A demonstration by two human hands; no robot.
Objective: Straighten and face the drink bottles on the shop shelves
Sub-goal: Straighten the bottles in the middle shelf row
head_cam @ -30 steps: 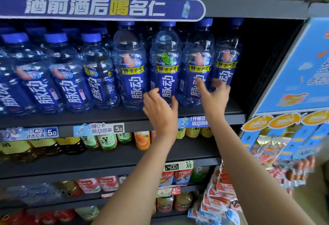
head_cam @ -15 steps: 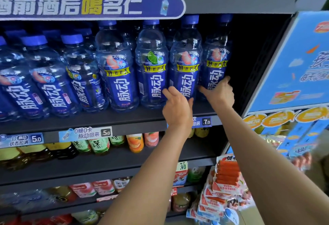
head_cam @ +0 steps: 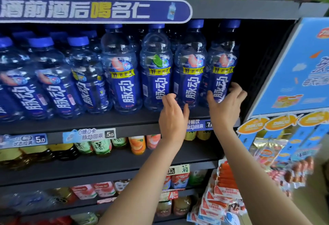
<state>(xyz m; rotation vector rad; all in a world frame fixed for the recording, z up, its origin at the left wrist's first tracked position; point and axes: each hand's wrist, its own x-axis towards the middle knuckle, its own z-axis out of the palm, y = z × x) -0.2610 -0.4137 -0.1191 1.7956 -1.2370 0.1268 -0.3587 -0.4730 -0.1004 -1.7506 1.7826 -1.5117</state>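
Two hands, left hand (head_cam: 173, 117) and right hand (head_cam: 225, 108), cup bottle bases.
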